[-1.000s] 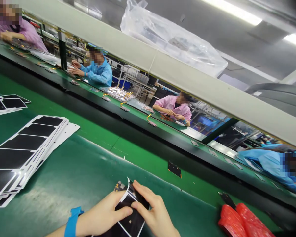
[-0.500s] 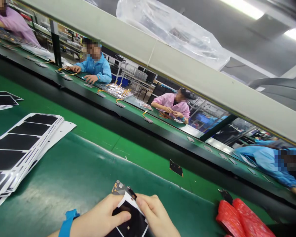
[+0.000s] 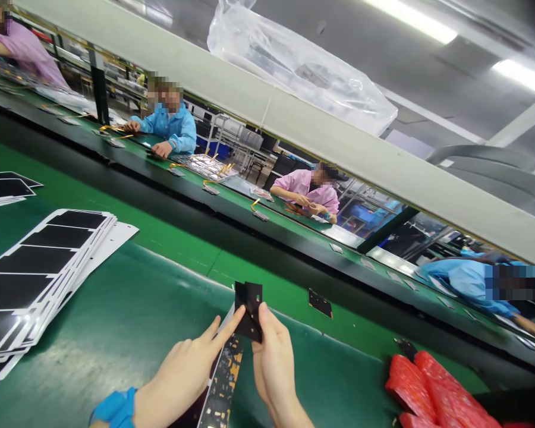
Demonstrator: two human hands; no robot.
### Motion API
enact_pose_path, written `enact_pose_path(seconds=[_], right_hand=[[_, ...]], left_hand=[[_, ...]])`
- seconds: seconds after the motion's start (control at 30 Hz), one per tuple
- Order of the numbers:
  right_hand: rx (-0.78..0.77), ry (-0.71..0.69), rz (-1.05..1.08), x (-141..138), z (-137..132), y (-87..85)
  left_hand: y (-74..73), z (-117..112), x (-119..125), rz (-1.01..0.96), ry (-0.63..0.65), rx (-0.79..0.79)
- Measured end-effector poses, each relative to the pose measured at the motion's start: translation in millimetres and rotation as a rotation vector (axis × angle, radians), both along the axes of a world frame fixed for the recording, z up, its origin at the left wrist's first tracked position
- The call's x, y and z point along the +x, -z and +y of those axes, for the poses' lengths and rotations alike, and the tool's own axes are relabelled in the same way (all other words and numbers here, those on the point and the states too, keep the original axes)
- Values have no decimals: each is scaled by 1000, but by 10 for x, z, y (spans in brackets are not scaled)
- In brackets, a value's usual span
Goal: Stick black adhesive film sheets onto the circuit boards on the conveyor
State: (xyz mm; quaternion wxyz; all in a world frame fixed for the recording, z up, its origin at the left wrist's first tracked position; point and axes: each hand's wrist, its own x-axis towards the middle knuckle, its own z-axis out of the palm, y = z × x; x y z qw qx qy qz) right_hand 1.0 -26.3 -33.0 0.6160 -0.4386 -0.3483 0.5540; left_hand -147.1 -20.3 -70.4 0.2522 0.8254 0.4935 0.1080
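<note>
Between my hands is a small black sheet piece (image 3: 250,314) with small cutouts, raised above the green mat. My right hand (image 3: 274,356) grips its right edge, thumb up along it. My left hand (image 3: 185,368), with a blue band at the wrist, presses its outstretched index finger against the piece's left side. Below the left hand a dark circuit board (image 3: 223,380) with gold-coloured parts shows, beside a white-edged black sticker sheet (image 3: 189,416). The left hand's lower fingers are hidden, and how they hold the sheet is partly covered.
A stack of white sheets with black stickers (image 3: 40,261) lies at left, with more sheets (image 3: 9,185) behind. A black board (image 3: 320,303) rests on the green belt (image 3: 182,249). Red wrapped bundles (image 3: 428,386) sit at right. Co-workers (image 3: 310,190) work across the line.
My hands have moved up and turned. The black piece now stands upright in my right hand, and a gold-patterned board shows below. My left thumb has left the sticker sheet's face; its index finger is extended.
</note>
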Motion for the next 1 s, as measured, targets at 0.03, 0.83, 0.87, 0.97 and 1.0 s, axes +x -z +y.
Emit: enact_pose_path(seconds=[0.03,0.83,0.87,0.97,1.0], right_hand=[[2,-38,31,-40,-17,-20],[306,186,-896,773,-28,-238],[387,310,-947,824,-75,-242],[622,611,-1063,1030,-222,-249],[685,660,-1102,1109,-275,-241]], left_hand=[[-26,3,-12,-6,-10,0],[20,169,-294,-909,420,-816],[45,177,-290,-901,394,-787],[65,191,-248,-995,360,-926],[43,189,-225,-1008,369,-998]])
